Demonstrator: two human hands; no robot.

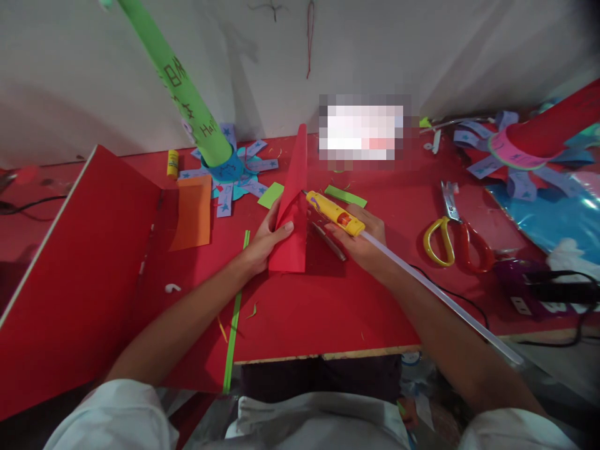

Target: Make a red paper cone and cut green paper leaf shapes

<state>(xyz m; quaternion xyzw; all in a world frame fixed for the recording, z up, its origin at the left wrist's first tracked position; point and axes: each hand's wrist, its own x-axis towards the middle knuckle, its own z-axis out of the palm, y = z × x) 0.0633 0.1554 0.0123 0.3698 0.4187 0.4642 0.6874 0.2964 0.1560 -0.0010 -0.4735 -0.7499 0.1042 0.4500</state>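
My left hand (269, 244) grips a folded sheet of red paper (291, 244), thumb on its near face and fingers behind. The paper stands upright above the red table. In my right hand (363, 234) is a yellow hot glue gun (336, 214), its nozzle pointing left at the paper's right edge; I cannot tell whether they touch. A long translucent glue stick (440, 295) runs out of its back along my right forearm. Below the glue gun a dark pen-like stick (329, 242) lies on the table. Green paper pieces (345, 195) lie behind my hands.
Scissors (452, 231) with red and yellow handles lie at the right. A green paper tube (187, 100) stands on a blue base at the back left. Orange paper (193, 212), a glue stick tube (172, 164), green strips (235, 319) and a red board (84, 269) are at the left.
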